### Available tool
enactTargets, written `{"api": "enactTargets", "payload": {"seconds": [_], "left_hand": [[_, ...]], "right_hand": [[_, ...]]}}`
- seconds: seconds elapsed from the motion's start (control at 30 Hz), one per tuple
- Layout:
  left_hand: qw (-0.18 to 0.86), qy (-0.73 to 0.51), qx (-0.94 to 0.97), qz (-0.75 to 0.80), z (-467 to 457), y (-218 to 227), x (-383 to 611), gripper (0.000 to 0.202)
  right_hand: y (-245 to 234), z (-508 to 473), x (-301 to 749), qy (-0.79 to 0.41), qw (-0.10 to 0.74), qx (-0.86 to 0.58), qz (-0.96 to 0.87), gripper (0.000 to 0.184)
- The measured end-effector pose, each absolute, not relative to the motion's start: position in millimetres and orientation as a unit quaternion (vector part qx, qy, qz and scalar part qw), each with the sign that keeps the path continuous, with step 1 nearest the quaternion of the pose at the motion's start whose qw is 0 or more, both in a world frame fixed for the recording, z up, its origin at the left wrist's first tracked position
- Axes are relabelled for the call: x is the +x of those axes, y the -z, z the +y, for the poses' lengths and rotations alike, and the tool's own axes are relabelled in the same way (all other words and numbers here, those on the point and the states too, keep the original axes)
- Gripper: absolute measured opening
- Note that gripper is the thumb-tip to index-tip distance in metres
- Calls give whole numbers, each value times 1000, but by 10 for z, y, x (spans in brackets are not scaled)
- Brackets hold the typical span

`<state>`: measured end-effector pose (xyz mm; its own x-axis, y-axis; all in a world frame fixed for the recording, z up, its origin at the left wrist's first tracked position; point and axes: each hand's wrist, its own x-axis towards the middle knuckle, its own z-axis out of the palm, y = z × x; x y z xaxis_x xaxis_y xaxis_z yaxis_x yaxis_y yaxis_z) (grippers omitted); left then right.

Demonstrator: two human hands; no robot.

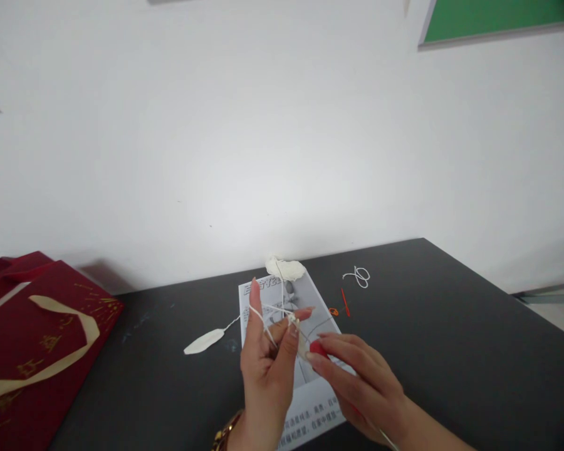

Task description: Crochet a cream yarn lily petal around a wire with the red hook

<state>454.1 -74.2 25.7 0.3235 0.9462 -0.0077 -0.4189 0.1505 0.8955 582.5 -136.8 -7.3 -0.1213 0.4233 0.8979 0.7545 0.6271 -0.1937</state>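
My left hand is raised over a printed sheet, index finger up with white yarn looped round it. Its thumb and middle finger pinch a small piece of white crochet work. Close on the right, my right hand is closed round a crochet hook with a red handle. The hook's tip is at the stitches, too small to make out clearly. From the fingers the yarn runs up to a white yarn ball at the sheet's top edge.
The printed sheet lies on a black table against a white wall. A finished white leaf-shaped crochet piece is at left. On the right are a red stick, an orange stitch marker and a white cord. A dark red gift bag stands far left.
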Motion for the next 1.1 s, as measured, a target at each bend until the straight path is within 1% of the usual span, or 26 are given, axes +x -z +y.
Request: {"api": "enactTargets", "payload": {"seconds": [0.07,0.13,0.23,0.33,0.43,0.53,0.67,0.83,1.1], "left_hand": [[753,-459,375,286,-737,-289,4521,88],[795,-426,341,265,-718,-311,4496,81],[822,-392,330,247,-671,-315,4461,74],[818,-385,359,234,-628,-314,4437,77],[794,-400,399,223,-611,-341,4419,81],[777,-398,432,227,-621,-373,4405,79],[755,-414,451,237,-647,-389,4394,84],[731,-418,474,260,-654,-403,4377,85],[713,-398,504,281,-623,-426,4312,77]], "right_hand": [[104,-1388,5849,206,492,-395,-748,30],[123,-1402,5875,194,500,-391,-748,30],[103,-1394,5896,92,563,-379,-729,34],[34,-1355,5900,-39,636,-364,-679,33],[-33,-1314,5913,-140,683,-366,-616,26],[-69,-1301,5938,-189,709,-378,-565,17],[-81,-1321,5968,-222,720,-373,-542,13],[-90,-1354,5986,-231,736,-352,-530,14],[-115,-1378,6042,-243,729,-347,-538,15]]}}
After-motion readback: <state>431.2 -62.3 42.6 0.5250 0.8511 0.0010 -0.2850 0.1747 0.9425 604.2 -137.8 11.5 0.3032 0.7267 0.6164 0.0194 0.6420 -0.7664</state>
